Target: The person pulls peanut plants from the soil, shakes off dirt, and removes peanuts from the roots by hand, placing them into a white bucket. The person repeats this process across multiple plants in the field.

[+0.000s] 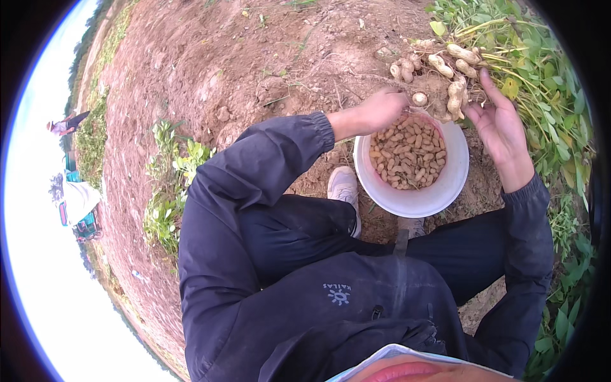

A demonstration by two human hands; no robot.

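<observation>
A white bucket [457, 157] stands on the soil between my feet, partly filled with peanut pods [408, 153]. Over its far right rim hangs an uprooted peanut plant [496, 62], pods and soil clinging to its roots. My right hand [499, 124] is at the root end of this plant, thumb up along the stems and fingers partly behind a cluster of pods [457, 98]. My left hand [384, 111] is above the bucket's far left rim, fingers curled close to a single pod [419, 99]. Whether anything is between those fingers is hidden.
Leafy green plants [558, 110] line the right side, and a smaller clump [164, 191] grows at left. Bare reddish soil [229, 62] stretches ahead. Far left are a person [64, 125] and a vehicle with a pale cover [81, 205]. My shoe [342, 186] is beside the bucket.
</observation>
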